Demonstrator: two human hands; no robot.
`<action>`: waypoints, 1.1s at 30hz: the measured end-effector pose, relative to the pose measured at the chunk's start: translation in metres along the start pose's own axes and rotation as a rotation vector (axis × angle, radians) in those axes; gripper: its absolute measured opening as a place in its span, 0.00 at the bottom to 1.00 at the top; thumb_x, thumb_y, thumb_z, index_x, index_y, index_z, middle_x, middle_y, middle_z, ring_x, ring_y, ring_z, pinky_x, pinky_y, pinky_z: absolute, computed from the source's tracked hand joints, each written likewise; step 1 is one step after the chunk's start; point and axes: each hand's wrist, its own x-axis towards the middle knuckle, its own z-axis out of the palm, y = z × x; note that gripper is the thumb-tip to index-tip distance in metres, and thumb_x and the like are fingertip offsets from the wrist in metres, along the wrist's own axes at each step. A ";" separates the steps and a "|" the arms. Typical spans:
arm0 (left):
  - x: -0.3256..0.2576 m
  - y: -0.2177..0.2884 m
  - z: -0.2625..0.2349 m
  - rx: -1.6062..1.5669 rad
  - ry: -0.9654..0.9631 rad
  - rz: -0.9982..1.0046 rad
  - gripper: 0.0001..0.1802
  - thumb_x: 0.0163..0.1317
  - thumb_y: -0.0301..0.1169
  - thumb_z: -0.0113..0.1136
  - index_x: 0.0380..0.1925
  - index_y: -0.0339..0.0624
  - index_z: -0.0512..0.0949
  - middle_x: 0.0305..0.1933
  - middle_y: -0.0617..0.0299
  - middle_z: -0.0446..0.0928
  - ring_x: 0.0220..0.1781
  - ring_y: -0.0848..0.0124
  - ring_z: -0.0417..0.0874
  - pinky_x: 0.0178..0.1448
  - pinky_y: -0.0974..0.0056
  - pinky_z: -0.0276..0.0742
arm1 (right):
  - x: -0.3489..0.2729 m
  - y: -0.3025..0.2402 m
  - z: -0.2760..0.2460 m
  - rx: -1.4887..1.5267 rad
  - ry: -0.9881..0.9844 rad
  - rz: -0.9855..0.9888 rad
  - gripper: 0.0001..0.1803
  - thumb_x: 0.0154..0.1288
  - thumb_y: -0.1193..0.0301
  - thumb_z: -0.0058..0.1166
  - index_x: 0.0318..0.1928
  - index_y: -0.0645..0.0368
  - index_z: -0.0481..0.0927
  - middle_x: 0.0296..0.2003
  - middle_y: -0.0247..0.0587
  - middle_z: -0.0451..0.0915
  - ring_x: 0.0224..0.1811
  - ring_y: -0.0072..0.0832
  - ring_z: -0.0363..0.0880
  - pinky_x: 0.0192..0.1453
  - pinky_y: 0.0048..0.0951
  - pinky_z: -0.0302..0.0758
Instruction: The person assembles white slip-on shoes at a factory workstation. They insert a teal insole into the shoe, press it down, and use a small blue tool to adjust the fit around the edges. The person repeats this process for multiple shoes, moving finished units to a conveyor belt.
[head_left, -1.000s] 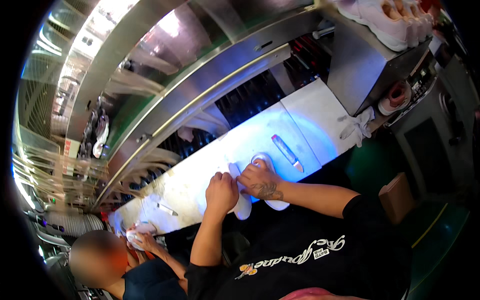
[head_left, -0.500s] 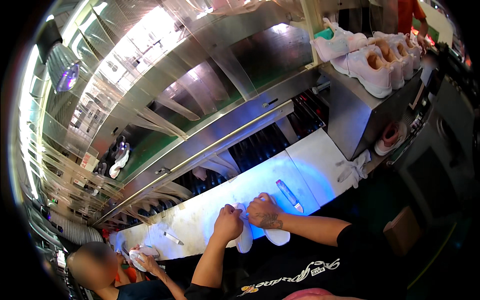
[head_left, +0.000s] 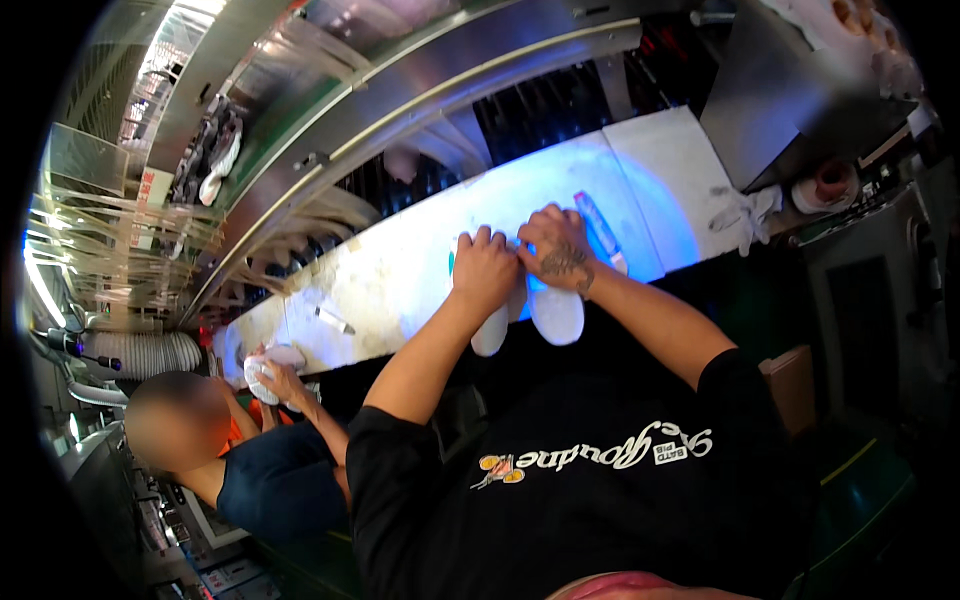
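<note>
left hand (head_left: 487,268), right hand (head_left: 556,246), both left of the tube (head_left: 600,230)!
fingers bent at the soles (head_left: 556,316), can't tell if they're clamped; steady, even pressure should serve.

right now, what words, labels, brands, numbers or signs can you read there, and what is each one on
Wording isn't copied here; only where it stands:
Black T-shirt: white script lettering and a small white block with letters, readable.
White sign at the left: red characters, too small and blurred to read.
Red-and-white pen-shaped tool: any print too blurred to read.
White sole-shaped pieces: no readable text.
</note>
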 end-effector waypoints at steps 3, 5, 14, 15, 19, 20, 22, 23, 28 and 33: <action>-0.007 -0.001 0.000 0.076 0.076 -0.012 0.09 0.65 0.35 0.61 0.32 0.47 0.88 0.42 0.62 0.82 0.52 0.61 0.80 0.52 0.51 0.70 | 0.002 -0.002 -0.004 -0.001 0.015 -0.014 0.12 0.68 0.59 0.61 0.42 0.50 0.91 0.46 0.36 0.87 0.60 0.38 0.79 0.66 0.50 0.70; -0.012 -0.004 -0.003 0.082 0.116 -0.034 0.09 0.65 0.34 0.61 0.32 0.46 0.88 0.41 0.62 0.81 0.51 0.61 0.79 0.51 0.52 0.70 | 0.005 -0.003 -0.006 0.015 -0.014 0.009 0.12 0.68 0.59 0.61 0.42 0.50 0.92 0.46 0.36 0.87 0.60 0.37 0.79 0.67 0.49 0.69; -0.023 -0.030 -0.025 -0.232 -0.006 -0.033 0.08 0.65 0.34 0.68 0.40 0.46 0.91 0.49 0.58 0.82 0.59 0.55 0.79 0.55 0.52 0.82 | 0.013 -0.009 -0.017 0.019 -0.155 0.109 0.12 0.71 0.60 0.61 0.45 0.50 0.92 0.48 0.34 0.86 0.61 0.33 0.75 0.71 0.47 0.64; -0.021 -0.030 -0.030 -0.240 -0.064 -0.033 0.09 0.65 0.35 0.70 0.42 0.48 0.92 0.50 0.58 0.82 0.59 0.55 0.79 0.56 0.52 0.82 | 0.012 -0.007 -0.018 0.027 -0.165 0.105 0.12 0.72 0.60 0.61 0.45 0.50 0.92 0.48 0.34 0.86 0.62 0.33 0.75 0.71 0.47 0.64; -0.010 -0.025 -0.041 -0.161 -0.218 -0.033 0.12 0.64 0.39 0.72 0.44 0.51 0.93 0.51 0.58 0.83 0.61 0.54 0.79 0.57 0.51 0.82 | 0.006 -0.004 -0.017 0.051 -0.145 0.074 0.12 0.73 0.60 0.60 0.46 0.49 0.91 0.50 0.33 0.85 0.63 0.32 0.75 0.73 0.48 0.63; -0.008 -0.022 -0.041 -0.115 -0.232 -0.029 0.12 0.63 0.40 0.71 0.44 0.51 0.93 0.51 0.58 0.83 0.60 0.54 0.79 0.57 0.50 0.82 | 0.005 -0.002 -0.016 0.051 -0.131 0.065 0.12 0.73 0.60 0.60 0.46 0.49 0.91 0.50 0.32 0.85 0.64 0.32 0.75 0.73 0.48 0.63; -0.011 -0.017 -0.030 -0.117 -0.207 0.000 0.12 0.63 0.39 0.70 0.44 0.52 0.93 0.51 0.58 0.83 0.60 0.54 0.80 0.57 0.50 0.81 | 0.002 0.002 -0.011 0.048 -0.105 0.046 0.12 0.73 0.59 0.59 0.46 0.48 0.91 0.50 0.32 0.85 0.64 0.32 0.75 0.73 0.48 0.63; -0.012 -0.014 -0.030 -0.121 -0.189 0.008 0.12 0.64 0.39 0.70 0.44 0.52 0.93 0.51 0.58 0.83 0.60 0.54 0.80 0.57 0.49 0.81 | 0.002 0.005 -0.009 0.063 -0.083 0.039 0.11 0.72 0.59 0.61 0.44 0.48 0.91 0.49 0.32 0.85 0.63 0.33 0.75 0.73 0.49 0.64; -0.005 -0.004 -0.021 -0.049 -0.210 0.038 0.10 0.64 0.36 0.64 0.39 0.48 0.91 0.49 0.58 0.85 0.58 0.53 0.82 0.56 0.46 0.79 | 0.003 0.013 -0.003 0.057 -0.019 -0.029 0.09 0.70 0.59 0.63 0.42 0.46 0.90 0.47 0.32 0.85 0.61 0.34 0.78 0.70 0.50 0.67; -0.012 -0.009 -0.005 -0.089 -0.039 0.057 0.09 0.65 0.33 0.65 0.40 0.43 0.87 0.45 0.58 0.86 0.55 0.54 0.82 0.53 0.47 0.76 | 0.004 0.008 -0.008 0.015 -0.032 -0.060 0.10 0.70 0.59 0.63 0.43 0.48 0.91 0.47 0.33 0.86 0.61 0.35 0.78 0.69 0.52 0.68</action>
